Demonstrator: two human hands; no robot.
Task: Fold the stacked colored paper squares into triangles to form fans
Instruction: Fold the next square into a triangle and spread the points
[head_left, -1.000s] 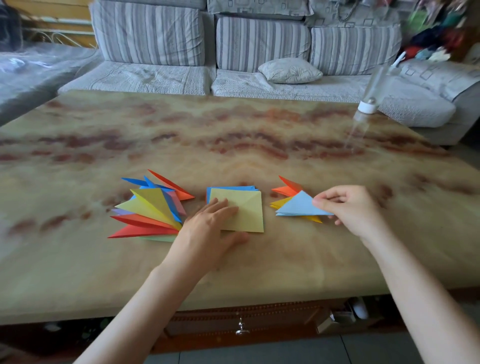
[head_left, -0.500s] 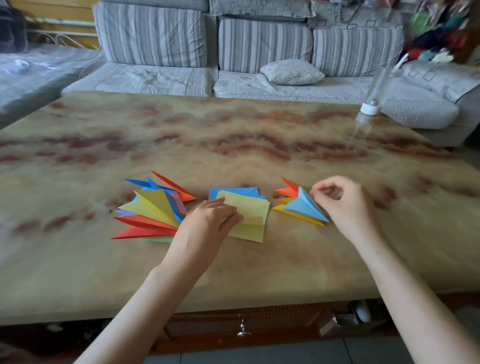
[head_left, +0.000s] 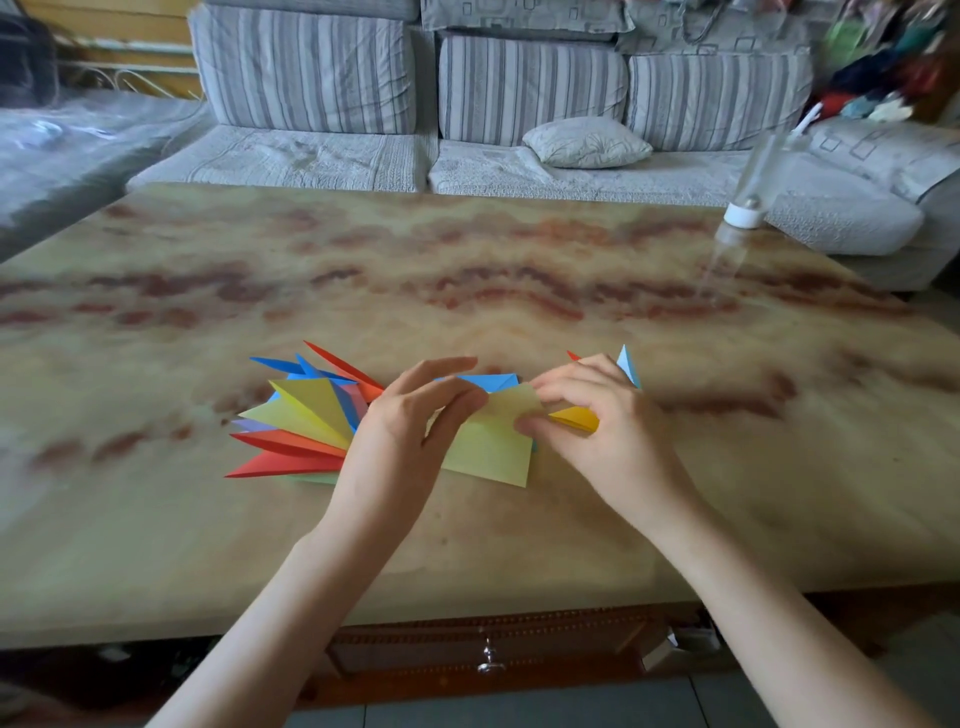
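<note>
At frame centre, left hand (head_left: 402, 431) and right hand (head_left: 597, 423) both pinch the yellow sheet (head_left: 488, 449) by its upper edge over the blue stack (head_left: 493, 382). Large fan (head_left: 306, 415) just left, and wide bench (head_left: 519, 260) stretching beyond.

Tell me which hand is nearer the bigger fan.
Left. The left hand sits at the right edge of the bigger fan; the right hand is across the yellow sheet, beside the smaller fan.
</note>
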